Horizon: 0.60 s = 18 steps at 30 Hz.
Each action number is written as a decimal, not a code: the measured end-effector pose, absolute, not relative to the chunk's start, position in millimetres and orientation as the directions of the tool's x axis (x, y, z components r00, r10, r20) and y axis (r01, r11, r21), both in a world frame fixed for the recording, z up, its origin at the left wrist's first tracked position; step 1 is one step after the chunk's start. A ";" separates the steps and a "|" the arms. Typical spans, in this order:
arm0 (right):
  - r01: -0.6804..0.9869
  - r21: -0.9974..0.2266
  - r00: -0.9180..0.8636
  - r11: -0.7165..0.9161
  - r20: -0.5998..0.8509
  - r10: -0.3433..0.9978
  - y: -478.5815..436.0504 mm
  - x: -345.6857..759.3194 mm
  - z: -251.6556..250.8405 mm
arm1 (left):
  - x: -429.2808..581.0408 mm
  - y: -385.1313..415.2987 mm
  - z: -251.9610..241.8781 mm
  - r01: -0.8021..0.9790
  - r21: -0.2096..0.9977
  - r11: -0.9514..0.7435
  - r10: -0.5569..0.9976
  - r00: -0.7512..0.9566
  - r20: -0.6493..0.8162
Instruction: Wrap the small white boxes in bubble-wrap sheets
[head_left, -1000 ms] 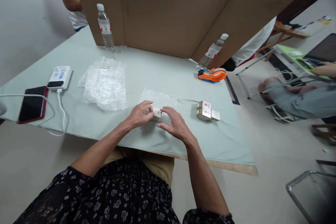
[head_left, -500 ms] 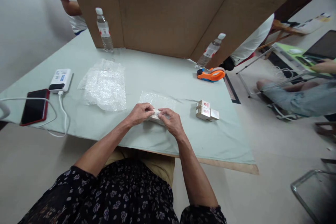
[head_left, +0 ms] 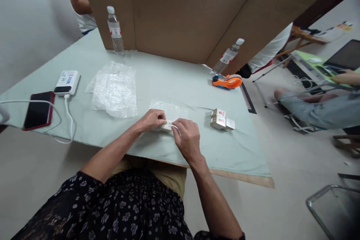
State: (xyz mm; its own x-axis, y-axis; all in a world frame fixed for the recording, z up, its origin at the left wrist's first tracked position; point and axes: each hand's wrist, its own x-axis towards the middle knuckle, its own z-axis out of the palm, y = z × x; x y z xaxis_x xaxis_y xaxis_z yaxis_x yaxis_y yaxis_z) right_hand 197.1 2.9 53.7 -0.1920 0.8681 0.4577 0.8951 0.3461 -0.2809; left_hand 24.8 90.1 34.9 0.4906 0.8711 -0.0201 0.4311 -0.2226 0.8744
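Note:
A small whitish box (head_left: pixel 168 126) lies on the near side of a bubble-wrap sheet (head_left: pixel 168 108), between my two hands. My left hand (head_left: pixel 152 120) is closed, fingertips pinching the left end of the box. At its right end, the thumb and fingers of my right hand (head_left: pixel 187 135) are drawn together on the box or a thin pale edge along it; which of these I cannot make out. My hands cover much of the box. To the right stand several small gold-and-white boxes (head_left: pixel 218 122), grouped tightly together.
More bubble wrap (head_left: pixel 114 90) is piled at left. Beyond it are a power bank (head_left: pixel 67 82) with a white cable and a phone (head_left: pixel 38 110). Two water bottles (head_left: pixel 115 32) stand before a cardboard panel (head_left: pixel 182 15). An orange tape dispenser (head_left: pixel 229 81) sits back right. Other people are nearby.
My right hand has turned and shifted slightly right, its thumb now along the box's right end. My left hand keeps its pinch. The camera view has shifted a little.

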 end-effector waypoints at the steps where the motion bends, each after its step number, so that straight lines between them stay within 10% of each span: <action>1: 0.893 -0.245 -0.257 0.379 0.414 0.873 1.9 193.3 54.9 | 25.0 90.5 36.0 0.440 0.867 -0.234 0.867 0.498 -0.019; 18: 0.937 -0.020 -0.344 0.348 0.100 0.933 15.5 174.9 63.1 | 1.5 70.3 24.5 0.767 0.591 -0.249 0.963 0.262 0.066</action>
